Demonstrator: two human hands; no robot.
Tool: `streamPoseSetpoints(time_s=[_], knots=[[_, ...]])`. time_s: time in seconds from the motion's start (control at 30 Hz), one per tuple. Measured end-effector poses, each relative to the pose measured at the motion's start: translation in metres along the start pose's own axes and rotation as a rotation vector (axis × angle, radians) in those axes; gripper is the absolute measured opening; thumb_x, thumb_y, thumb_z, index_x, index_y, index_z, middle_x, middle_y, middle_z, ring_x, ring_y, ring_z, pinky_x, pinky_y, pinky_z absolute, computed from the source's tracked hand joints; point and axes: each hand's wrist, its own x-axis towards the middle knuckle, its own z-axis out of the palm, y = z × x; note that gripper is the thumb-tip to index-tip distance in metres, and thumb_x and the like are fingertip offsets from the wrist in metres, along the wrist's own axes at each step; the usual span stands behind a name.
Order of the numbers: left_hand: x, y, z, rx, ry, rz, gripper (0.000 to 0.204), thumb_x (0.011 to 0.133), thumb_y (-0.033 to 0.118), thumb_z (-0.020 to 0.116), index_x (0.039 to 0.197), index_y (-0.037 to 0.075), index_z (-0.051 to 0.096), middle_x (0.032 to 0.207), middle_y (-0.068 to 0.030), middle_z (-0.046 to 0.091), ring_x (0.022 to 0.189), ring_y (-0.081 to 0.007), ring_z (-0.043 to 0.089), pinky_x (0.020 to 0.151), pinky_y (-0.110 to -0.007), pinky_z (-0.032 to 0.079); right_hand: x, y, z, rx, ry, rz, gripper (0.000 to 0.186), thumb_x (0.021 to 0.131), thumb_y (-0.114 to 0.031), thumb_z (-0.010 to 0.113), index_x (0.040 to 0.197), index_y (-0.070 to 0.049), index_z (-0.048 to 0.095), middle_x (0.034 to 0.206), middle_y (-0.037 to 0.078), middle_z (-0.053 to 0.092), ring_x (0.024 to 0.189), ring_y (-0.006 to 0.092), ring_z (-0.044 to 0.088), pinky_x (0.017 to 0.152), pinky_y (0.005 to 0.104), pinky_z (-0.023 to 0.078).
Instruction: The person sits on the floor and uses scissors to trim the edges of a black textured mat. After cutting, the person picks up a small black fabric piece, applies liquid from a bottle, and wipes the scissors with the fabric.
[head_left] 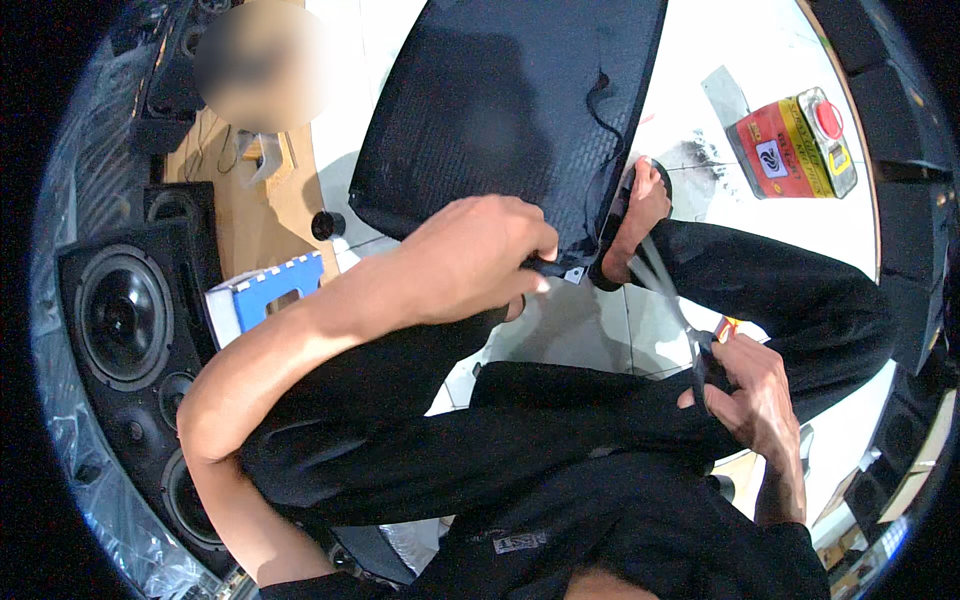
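- White tiled floor (570, 330) under everything I am working with.
- My black trousers (560, 410), legs bent and spread as I sit, bordering the near side of the work.
- The black mesh panel (490, 130) lies in front of me on the floor, running out of view at the top; a thin dark strand curls over its right side.
- A black loudspeaker cabinet (140, 390) with several round drivers, well off to my left.
- A red and yellow tin (795, 150) with a red cap, to the right of the panel and apart from it.
- A blue and white box (270, 290), beyond my left forearm.
- My bare foot (645, 205) in a dark sandal, just beside the panel's right edge.
- My left hand (490, 250) is over the panel's near edge, its grip narrow, thumb and fingers pinching a dark piece (545, 266) there.
- My right hand (750, 385), lower and farther right, has its grip curled round the handles of the scissors (672, 285); the blades, blurred and slightly parted, point up and left toward my foot.
- A small black cylinder (327, 226), just left of the panel.
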Motion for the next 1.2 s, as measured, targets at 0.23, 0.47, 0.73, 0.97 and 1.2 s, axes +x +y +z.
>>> streamPoseSetpoints(time_s=[0.23, 0.47, 0.73, 0.97, 1.2], knots=[[0.000, -0.004, -0.004, -0.294, 0.111, -0.205, 0.020, 0.085, 0.014, 0.067, 0.095, -0.003, 0.066, 0.084, -0.0182, 0.069, 0.079, -0.0276, 0.069, 0.072, -0.036, 0.051, 0.012, -0.019, -0.025, -0.250, -0.120, -0.174, 0.028, 0.071, -0.016, 0.077, 0.086, 0.000, 0.059, 0.074, 0.013, 0.058, 0.075, 0.0315, 0.059, 0.063, 0.0422, 0.048], [0.009, -0.017, 0.005, -0.109, 0.171, 0.012, 0.018, 0.087, 0.015, 0.064, 0.094, -0.001, 0.067, 0.087, -0.0168, 0.068, 0.082, -0.0342, 0.066, 0.074, -0.039, 0.052, 0.036, -0.037, -0.036, -0.368, -0.188, -0.272, 0.024, 0.068, -0.009, 0.077, 0.081, 0.001, 0.059, 0.068, 0.011, 0.058, 0.066, 0.0264, 0.056, 0.058, 0.0394, 0.047], [0.017, -0.020, 0.005, -0.008, 0.163, 0.222, 0.016, 0.089, 0.016, 0.058, 0.091, 0.001, 0.064, 0.086, -0.0143, 0.064, 0.083, -0.0347, 0.063, 0.074, -0.042, 0.051, 0.057, -0.057, -0.056, -0.469, -0.333, -0.282, 0.024, 0.084, -0.022, 0.067, 0.076, -0.001, 0.059, 0.067, 0.013, 0.061, 0.067, 0.0297, 0.060, 0.063, 0.0408, 0.051], [0.019, -0.018, 0.003, 0.002, 0.146, 0.288, 0.014, 0.088, 0.014, 0.058, 0.088, 0.001, 0.063, 0.083, -0.0141, 0.062, 0.084, -0.0335, 0.062, 0.075, -0.042, 0.050, 0.083, -0.079, -0.069, -0.515, -0.521, -0.233, 0.027, 0.089, -0.025, 0.062, 0.076, -0.001, 0.060, 0.063, 0.016, 0.060, 0.065, 0.0360, 0.062, 0.063, 0.0454, 0.050], [0.018, -0.018, 0.003, -0.006, 0.163, 0.306, 0.014, 0.088, 0.013, 0.058, 0.086, 0.000, 0.063, 0.080, -0.0146, 0.061, 0.083, -0.0340, 0.061, 0.076, -0.042, 0.049, 0.093, -0.082, -0.067, -0.505, -0.576, -0.200, 0.024, 0.085, -0.018, 0.068, 0.073, -0.001, 0.058, 0.057, 0.011, 0.053, 0.059, 0.0305, 0.057, 0.062, 0.0423, 0.046]])
